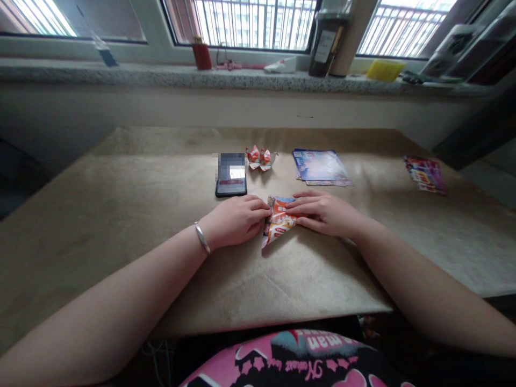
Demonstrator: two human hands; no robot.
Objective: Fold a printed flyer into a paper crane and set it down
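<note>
A printed sheet of paper (pixel 278 223), orange, white and blue, lies folded into a roughly triangular shape on the table between my hands. My left hand (pixel 237 219), with a silver bracelet at its wrist, has its fingers bent together at the paper's left edge; the thumb is mostly hidden. Across the paper's right side lie the stretched fingers of my right hand (pixel 328 212), pressing it from above. Behind my left hand a phone (pixel 231 185) rests flat, its screen partly blurred out. Beside the phone stands a folded paper figure (pixel 260 159) in red and white with pointed tips.
On the table (pixel 141 215), a stack of blue printed sheets (pixel 320 165) lies behind my right hand. Pink printed papers (pixel 425 174) are farther right. The windowsill (pixel 161 77) holds a red container (pixel 201 55), a dark jar (pixel 325 45) and a yellow object (pixel 385 70).
</note>
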